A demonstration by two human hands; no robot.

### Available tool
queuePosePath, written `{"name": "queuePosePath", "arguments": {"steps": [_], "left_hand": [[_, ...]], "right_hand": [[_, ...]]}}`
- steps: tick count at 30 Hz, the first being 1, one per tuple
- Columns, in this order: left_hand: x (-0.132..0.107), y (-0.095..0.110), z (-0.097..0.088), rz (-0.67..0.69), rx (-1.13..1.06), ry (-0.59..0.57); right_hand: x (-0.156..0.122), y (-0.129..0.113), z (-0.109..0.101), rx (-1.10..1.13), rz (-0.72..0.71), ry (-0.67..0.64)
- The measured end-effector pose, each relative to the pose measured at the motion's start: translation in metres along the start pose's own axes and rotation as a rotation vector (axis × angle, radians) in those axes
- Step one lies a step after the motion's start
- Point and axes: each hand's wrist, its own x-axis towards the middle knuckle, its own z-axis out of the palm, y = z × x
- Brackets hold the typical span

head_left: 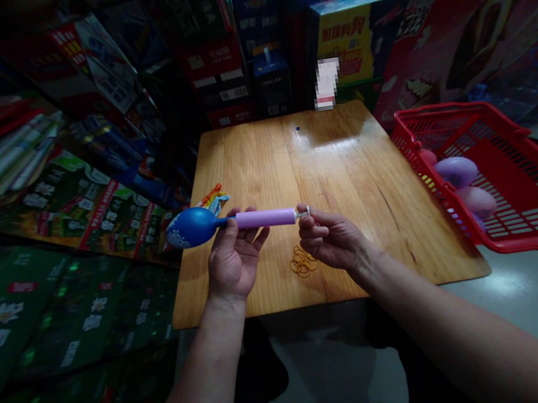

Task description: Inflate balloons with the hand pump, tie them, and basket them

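A blue balloon with a white print on its far end is partly inflated, its neck on the nozzle of a purple hand pump. My left hand is closed where the neck meets the pump, thumb against that joint. At the other end, my right hand pinches the pump's white handle, which is pushed nearly all the way in. Below the pump, several tan rubber bands lie in a loose heap. Behind the blue balloon are uninflated orange and light-blue balloons.
The wooden table has a small dark dot near its back. Right of it stands a red basket holding several inflated balloons. Stacked green cartons rise on the left, and boxes stand behind the table.
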Motion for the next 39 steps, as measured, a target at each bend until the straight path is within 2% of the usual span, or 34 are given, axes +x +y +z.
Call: {"name": "queuePosePath", "arguments": {"steps": [6,10,15,19,23,26,29,31,36,39], "left_hand": [[0.003,-0.007,0.003,0.006,-0.013,-0.002],[0.01,0.005,-0.004,-0.003,-0.021,0.052],[0.011,0.02,-0.011,0.116,-0.011,0.056],[0.004,0.004,-0.006,0.03,-0.01,0.014],[0.003,-0.007,-0.003,-0.029,-0.031,0.034],[0.007,0.004,-0.005,-0.007,-0.019,0.045],[0.01,0.018,-0.006,0.086,-0.013,0.073],[0.008,0.02,-0.007,0.126,-0.007,0.076],[-0.001,0.001,-0.004,-0.015,0.0,0.002],[-0.001,-0.006,-0.002,-0.026,-0.015,-0.007]], "right_hand": [[0.004,0.008,0.003,0.077,-0.001,0.075],[0.002,-0.005,0.005,0.029,0.001,0.052],[-0.004,-0.017,0.004,0.005,-0.072,0.04],[0.001,-0.001,-0.004,0.047,-0.015,0.023],[0.007,0.009,-0.006,0.048,0.017,0.005],[0.004,-0.001,-0.002,0.04,0.027,-0.003],[0.0,-0.014,0.002,0.047,-0.024,-0.021],[-0.002,-0.016,0.002,0.04,-0.052,-0.018],[0.002,0.001,-0.003,0.003,0.003,0.03],[0.005,0.008,-0.005,0.007,0.013,0.013]]}}
